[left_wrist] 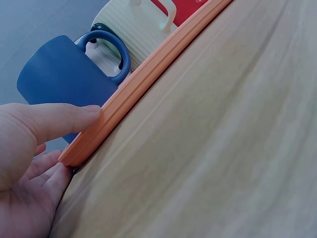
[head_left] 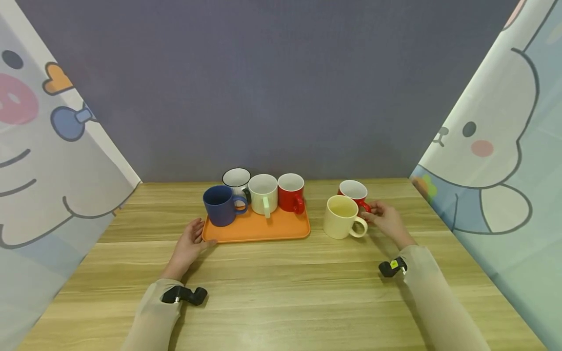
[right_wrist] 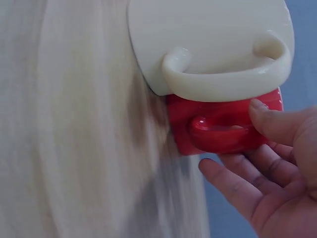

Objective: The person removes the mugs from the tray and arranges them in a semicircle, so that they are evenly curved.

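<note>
My left hand (head_left: pixel 191 240) holds the near left corner of an orange tray (head_left: pixel 263 234), thumb along the front rim and fingers at the corner's side. On the tray stand a blue mug (head_left: pixel 220 207), a white mug with a dark rim (head_left: pixel 237 178), a pale ribbed mug (head_left: pixel 262 192) and a red mug (head_left: pixel 291 192). To the right, my right hand (head_left: pixel 386 220) is at the handle of another red mug (right_wrist: pixel 223 129). Its thumb tip overlaps that mug while the index finger stands apart below the handle. A cream-yellow mug (head_left: pixel 339 219) partly hides this red mug.
The mugs and tray sit toward the back of a wooden table (head_left: pixel 281 292), before a dark grey panel (head_left: pixel 281 87). Cartoon-printed cloths flank both sides. The cream-yellow mug stands between the tray and my right hand, its handle pointing right.
</note>
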`<action>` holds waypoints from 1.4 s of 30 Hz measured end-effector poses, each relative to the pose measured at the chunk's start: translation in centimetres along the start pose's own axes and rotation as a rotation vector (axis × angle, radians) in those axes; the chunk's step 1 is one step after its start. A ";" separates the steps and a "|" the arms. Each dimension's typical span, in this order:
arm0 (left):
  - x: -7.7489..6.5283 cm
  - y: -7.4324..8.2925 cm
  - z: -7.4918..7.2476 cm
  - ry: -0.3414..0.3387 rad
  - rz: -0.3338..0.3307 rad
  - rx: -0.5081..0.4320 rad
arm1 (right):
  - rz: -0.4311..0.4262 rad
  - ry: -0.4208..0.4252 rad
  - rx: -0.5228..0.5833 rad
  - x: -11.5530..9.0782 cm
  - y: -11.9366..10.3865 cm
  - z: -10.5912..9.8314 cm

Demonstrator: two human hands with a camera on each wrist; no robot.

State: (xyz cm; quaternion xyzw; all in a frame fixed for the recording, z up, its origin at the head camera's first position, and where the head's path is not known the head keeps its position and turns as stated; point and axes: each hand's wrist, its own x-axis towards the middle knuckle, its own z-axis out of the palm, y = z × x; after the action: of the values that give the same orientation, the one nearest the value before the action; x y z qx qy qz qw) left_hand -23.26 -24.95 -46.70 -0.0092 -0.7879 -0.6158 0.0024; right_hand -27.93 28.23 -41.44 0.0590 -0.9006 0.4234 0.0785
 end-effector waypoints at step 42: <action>-0.1 0.1 -0.1 -0.005 0.008 0.010 | -0.193 0.164 0.125 1.7 -9.0 3.8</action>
State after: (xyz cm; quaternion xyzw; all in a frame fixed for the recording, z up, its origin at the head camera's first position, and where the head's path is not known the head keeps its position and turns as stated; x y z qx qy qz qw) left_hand -23.19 -25.03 -46.55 -0.0138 -0.7908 -0.6120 0.0031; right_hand -28.34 19.54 -36.71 0.1153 -0.8531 0.4726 0.1885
